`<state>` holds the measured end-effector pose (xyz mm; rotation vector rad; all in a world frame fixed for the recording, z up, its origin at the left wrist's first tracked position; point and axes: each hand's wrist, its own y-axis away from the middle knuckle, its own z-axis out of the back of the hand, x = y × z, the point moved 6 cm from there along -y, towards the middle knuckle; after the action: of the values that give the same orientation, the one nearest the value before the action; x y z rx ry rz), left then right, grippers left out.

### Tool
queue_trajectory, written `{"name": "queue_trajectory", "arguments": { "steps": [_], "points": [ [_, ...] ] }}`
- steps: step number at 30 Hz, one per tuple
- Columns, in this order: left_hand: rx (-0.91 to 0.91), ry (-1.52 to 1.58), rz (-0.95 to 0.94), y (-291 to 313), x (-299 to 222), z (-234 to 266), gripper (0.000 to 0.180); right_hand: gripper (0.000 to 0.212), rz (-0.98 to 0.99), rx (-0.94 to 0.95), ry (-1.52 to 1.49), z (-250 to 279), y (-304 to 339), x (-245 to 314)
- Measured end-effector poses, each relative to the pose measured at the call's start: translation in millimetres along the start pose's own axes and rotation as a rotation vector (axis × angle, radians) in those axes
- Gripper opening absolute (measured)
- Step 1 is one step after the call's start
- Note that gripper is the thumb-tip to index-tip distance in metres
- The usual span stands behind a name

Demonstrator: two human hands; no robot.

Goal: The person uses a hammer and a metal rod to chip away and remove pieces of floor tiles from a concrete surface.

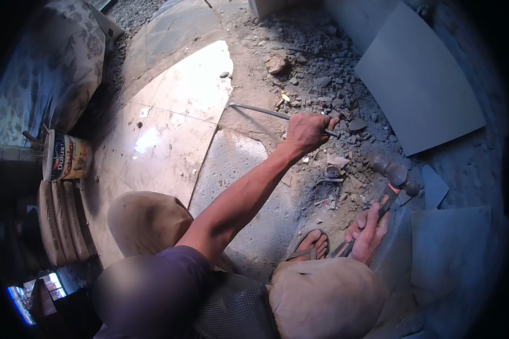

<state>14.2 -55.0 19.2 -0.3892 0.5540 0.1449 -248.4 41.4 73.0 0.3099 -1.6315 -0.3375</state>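
My left hand is wrapped around a long, thin metal chisel, with my arm stretched out across the floor. The chisel lies at a low slant, its far tip at the broken edge of a shiny pale floor tile. Its butt end sticks out on the right of my fist. Lower right, the fingers of my right hand close round the dark and orange handle of a hammer. The heavy, blurred hammer head is raised to the right, apart from the chisel.
Broken rubble covers the ground beyond and right of my left hand. Loose grey tiles lean at the right. A ridged cement patch lies under my arm. On the left stand a paint bucket and stacked bags. My sandalled foot is near the hammer.
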Motion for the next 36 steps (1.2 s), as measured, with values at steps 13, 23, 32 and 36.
{"name": "queue_trajectory", "arguments": {
  "steps": [13,23,32,36],
  "points": [
    [0.142,0.062,0.002,17,6,8,0.03,0.043,-0.098,0.403,-0.106,-102,-3,-43],
    [0.023,0.096,-0.045,5,1,15,0.045,0.047,-0.092,0.273,-0.107,-94,-16,-30],
    [-0.009,0.058,-0.023,4,11,13,0.046,0.05,0.165,-0.099,-0.351,-51,-10,39],
    [-0.002,0.104,-0.054,1,4,8,0.047,0.049,-0.063,0.202,-0.259,-75,-26,-20]
  ]
}}
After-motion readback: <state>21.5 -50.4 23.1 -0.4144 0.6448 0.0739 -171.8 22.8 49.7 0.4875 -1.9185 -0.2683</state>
